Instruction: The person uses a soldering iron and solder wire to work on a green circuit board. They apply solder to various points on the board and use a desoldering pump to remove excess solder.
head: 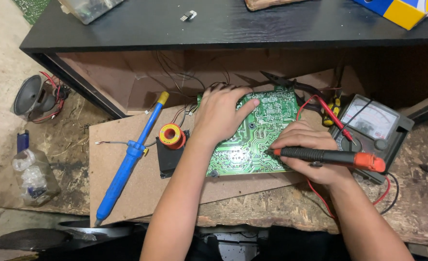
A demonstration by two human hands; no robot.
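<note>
On the brown board (127, 140), centre: green circuit board (252, 140), solder side up, resting partly on a black block (168, 159).

Left hand (218, 113): open, palm and spread fingers pressed flat on the circuit board's upper left corner; grasps nothing.

Right hand (310, 154): clenched round a black-and-orange probe (329, 156), tip touching the traces near the circuit board's right edge.

Meter (373, 128): analogue, just right of the circuit board, red lead (337, 121) lying across it.

Also present: blue soldering iron (132, 154) and solder spool (171, 135) to the left; pliers (291, 84) behind; speaker (35, 96) far left.

Handling note: the step goes best, by my judgement, with steady downward pressure from the flat hand so the circuit board cannot rock, the tip held on one pad only without bridging neighbouring traces, and the meter face kept in sight.
</note>
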